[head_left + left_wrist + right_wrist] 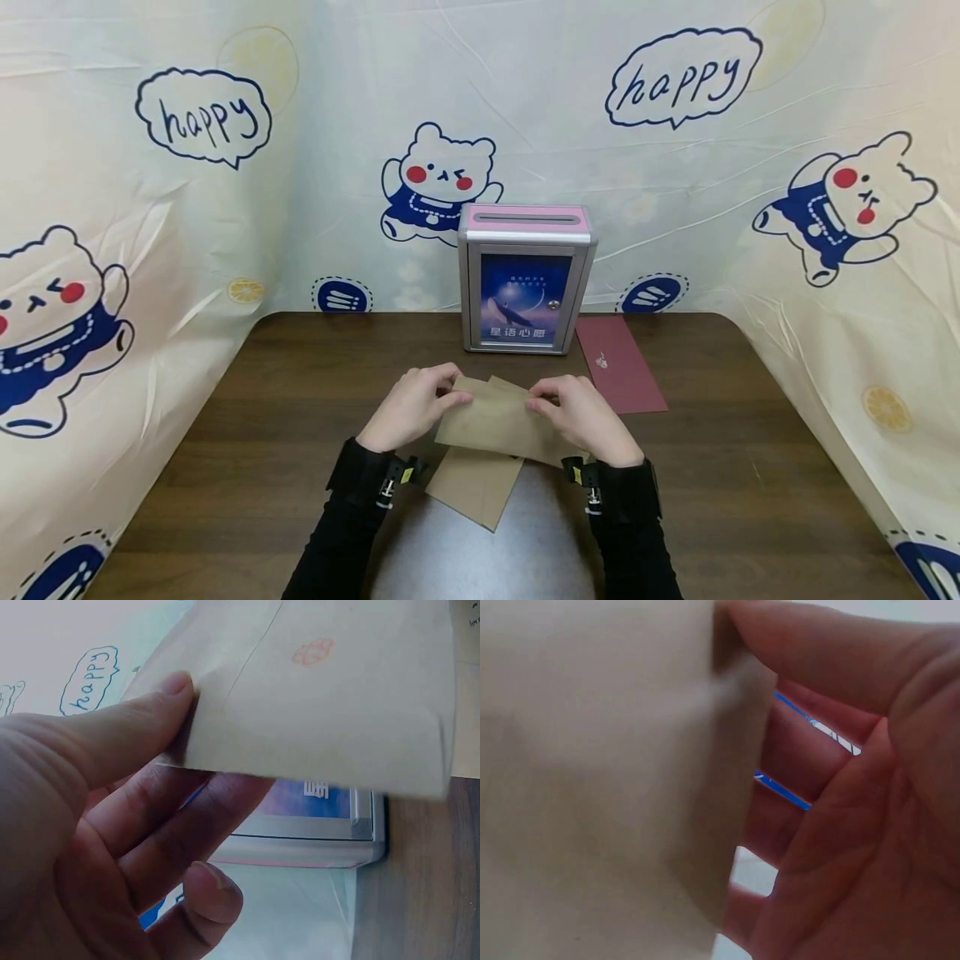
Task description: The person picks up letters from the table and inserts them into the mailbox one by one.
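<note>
The left hand (411, 408) and the right hand (581, 417) hold one brown envelope (498, 421) above the middle of the wooden table (750, 467). Each hand pinches a short edge between thumb and curled fingers. A second brown envelope (476, 487) lies flat on the table just under it, with one corner toward the near edge. The letter box (525, 279) stands behind, near the back edge, and a red envelope (621, 364) lies beside it on the right. On both sides of the hands there is wide table surface.
</note>
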### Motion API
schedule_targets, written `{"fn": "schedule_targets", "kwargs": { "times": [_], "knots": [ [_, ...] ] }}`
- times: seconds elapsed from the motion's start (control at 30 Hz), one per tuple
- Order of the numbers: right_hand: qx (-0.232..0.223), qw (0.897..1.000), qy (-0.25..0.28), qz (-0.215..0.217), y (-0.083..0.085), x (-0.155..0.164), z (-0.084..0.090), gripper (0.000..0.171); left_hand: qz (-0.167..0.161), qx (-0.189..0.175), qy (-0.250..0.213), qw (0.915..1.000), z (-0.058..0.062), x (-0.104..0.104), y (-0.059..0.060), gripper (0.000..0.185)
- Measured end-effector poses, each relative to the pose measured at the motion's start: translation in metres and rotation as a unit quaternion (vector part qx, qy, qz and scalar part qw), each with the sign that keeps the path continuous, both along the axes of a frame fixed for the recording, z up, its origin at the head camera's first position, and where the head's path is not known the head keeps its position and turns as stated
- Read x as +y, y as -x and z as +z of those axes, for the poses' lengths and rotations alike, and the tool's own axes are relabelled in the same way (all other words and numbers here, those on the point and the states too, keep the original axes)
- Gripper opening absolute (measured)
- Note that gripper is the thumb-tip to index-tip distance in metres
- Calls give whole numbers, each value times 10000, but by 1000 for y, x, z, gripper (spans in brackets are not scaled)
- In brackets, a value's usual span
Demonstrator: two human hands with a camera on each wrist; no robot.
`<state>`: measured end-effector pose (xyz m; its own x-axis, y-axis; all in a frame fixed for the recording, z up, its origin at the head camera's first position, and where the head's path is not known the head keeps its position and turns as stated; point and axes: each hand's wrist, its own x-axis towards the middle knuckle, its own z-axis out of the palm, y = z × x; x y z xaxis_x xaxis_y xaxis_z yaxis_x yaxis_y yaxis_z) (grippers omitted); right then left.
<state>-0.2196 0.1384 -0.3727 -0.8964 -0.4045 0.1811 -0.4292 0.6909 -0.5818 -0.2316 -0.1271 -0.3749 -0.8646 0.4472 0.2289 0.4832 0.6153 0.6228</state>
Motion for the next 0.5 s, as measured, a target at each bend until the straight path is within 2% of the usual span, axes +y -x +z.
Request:
{"fn": "schedule_targets", "kwargs": {
  "times": [0.13,0.27,0.5],
  "knots": [
    [247,9996,105,-12,0,0,2,7,174,80,-4,9998,0,-1,1,20],
    [366,9987,323,-115,-2,0,6,8,364,-27,-78,9993,-1,-5,3,25],
    [722,9935,783,-400,-4,3,12,9,548,-245,-584,9965,-5,-12,6,38]
  ]
}}
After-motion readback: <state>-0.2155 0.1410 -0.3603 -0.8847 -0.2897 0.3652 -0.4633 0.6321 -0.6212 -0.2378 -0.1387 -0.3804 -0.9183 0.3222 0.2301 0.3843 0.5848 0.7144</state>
